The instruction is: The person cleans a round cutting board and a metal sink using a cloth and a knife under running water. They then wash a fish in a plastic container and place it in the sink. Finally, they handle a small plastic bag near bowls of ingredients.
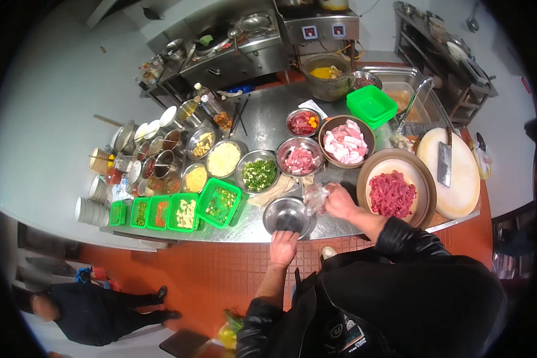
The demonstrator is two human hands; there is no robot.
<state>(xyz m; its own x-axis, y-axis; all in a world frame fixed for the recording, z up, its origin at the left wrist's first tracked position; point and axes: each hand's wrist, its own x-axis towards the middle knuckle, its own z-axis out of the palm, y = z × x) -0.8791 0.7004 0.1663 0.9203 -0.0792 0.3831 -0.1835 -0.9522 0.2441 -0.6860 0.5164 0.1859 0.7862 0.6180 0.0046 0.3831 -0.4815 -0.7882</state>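
Observation:
My left hand (284, 247) grips the near rim of a stainless steel bowl (277, 212) at the table's front edge, fingers over the rim. No food shows inside this bowl. To its right, my right hand (338, 201) holds a crumpled clear plastic bag (315, 199); its contents cannot be made out. A wide brown-rimmed basin of cut red meat (392, 193) lies right of my right hand. Behind the hands are a steel bowl of pink meat pieces (300, 160) and a larger bowl of pale, fatty meat (346, 142). A beige cloth (273, 191) lies behind the steel bowl.
Chopped greens (259, 174) and several green plastic baskets (218, 203) stand left. A cleaver (444, 163) lies on a round chopping board (452, 197) at right. Farther back are a green tub (372, 105), a sink tap (418, 96) and glass bottles (217, 112). Another person (103, 311) stands lower left.

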